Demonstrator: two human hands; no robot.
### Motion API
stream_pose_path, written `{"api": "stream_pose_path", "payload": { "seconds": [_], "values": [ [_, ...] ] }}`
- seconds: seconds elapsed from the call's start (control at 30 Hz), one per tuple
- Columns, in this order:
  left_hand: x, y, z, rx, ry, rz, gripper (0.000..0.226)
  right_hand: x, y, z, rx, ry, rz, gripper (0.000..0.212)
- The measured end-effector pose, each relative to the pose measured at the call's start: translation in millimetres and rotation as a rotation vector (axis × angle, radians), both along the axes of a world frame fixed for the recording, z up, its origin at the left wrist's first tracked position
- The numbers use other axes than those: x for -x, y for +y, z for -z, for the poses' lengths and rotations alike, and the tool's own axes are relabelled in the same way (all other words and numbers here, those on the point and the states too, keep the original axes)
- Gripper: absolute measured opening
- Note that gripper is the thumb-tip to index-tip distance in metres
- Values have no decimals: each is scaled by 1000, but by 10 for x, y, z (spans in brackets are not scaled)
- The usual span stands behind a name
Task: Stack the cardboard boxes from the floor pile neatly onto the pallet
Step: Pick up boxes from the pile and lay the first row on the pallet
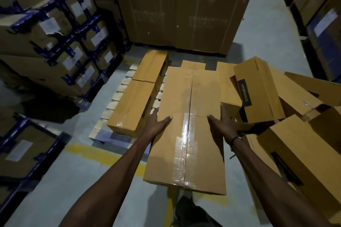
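I hold a long taped cardboard box (pixel 188 125) lengthwise in front of me, above the floor and the pallet's near edge. My left hand (pixel 156 123) grips its left side with the thumb over the top. My right hand (pixel 222 123) grips its right side the same way. On the wooden pallet (pixel 112 103) two long boxes lie end to end along the left side: a near box (pixel 132 108) and a far box (pixel 151 65). More box ends (pixel 192 64) show beyond the held box. A floor pile of boxes (pixel 262 90) lies tumbled at the right.
Stacks of blue-taped cartons (pixel 60 33) stand on the left. A tall cardboard stack (pixel 184 9) rises behind the pallet. More cartons (pixel 323 14) line the right edge. A yellow floor line (pixel 103 155) runs under my arms. My foot (pixel 186 206) shows below the box.
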State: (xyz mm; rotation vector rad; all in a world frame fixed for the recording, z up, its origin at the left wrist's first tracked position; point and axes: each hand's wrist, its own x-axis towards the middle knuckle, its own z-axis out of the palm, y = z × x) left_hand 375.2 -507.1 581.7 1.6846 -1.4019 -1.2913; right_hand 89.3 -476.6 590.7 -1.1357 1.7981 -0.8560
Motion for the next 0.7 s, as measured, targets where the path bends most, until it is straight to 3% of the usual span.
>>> {"api": "stream_pose_path", "payload": {
  "seconds": [0.33,0.47,0.7],
  "values": [
    [-95,-1096,659,-88,-40,-22,72,-68,-1174,1031,-73,-39,-10,97],
    [-183,-1444,1206,-161,-55,-30,77,-248,-1472,1441,-103,-17,40,86],
    [-300,-2058,2527,-208,-112,11,77,-359,-1898,2732,-149,-54,118,81]
  ]
}}
